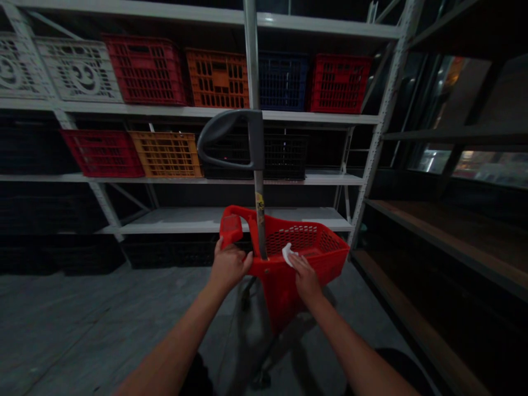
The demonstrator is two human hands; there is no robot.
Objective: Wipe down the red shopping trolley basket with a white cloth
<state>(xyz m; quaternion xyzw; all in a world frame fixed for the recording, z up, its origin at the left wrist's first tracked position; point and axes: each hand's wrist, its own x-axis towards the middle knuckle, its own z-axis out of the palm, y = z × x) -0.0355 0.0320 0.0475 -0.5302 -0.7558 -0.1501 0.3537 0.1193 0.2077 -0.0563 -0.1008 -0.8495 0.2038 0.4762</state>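
A red plastic shopping basket on wheels (pixel 317 250) stands on the floor in front of me, tilted, with a tall pull rod ending in a grey handle (pixel 231 140). My left hand (pixel 229 265) is closed around the basket's near left corner, by its red flap. My right hand (pixel 303 275) presses a small white cloth (pixel 287 253) against the basket's near rim, fingers pinched on the cloth.
White metal shelving (pixel 231 220) runs along the back with red, orange, blue, white and black crates. Dark wooden shelves (pixel 445 236) stand close on the right. Grey concrete floor (pixel 82 319) spreads to the left.
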